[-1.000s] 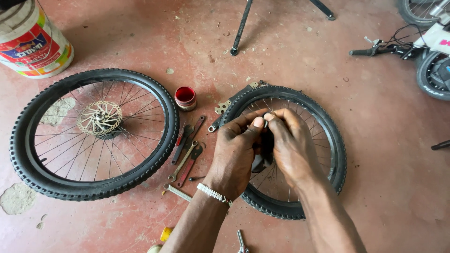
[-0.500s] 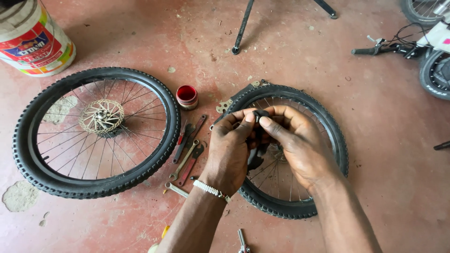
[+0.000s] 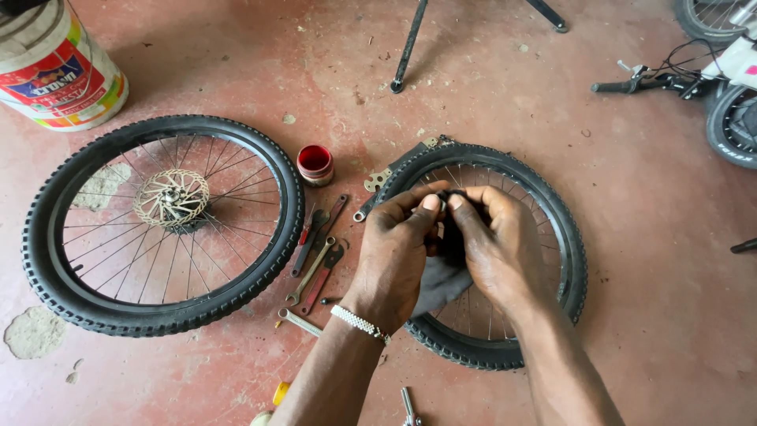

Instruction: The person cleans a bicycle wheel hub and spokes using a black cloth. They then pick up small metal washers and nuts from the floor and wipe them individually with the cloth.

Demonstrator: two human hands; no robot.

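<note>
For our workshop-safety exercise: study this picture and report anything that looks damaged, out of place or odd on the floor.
The red concrete floor is chipped: pale broken patches show at the lower left and inside the left black spoked wheel. Metal spanners lie loose and crossed between the two wheels. Both hands work a small dark part; nothing looks spilled.

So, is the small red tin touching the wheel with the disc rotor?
Apart. The head view shows bare floor between the red tin and that wheel's tyre.
</note>
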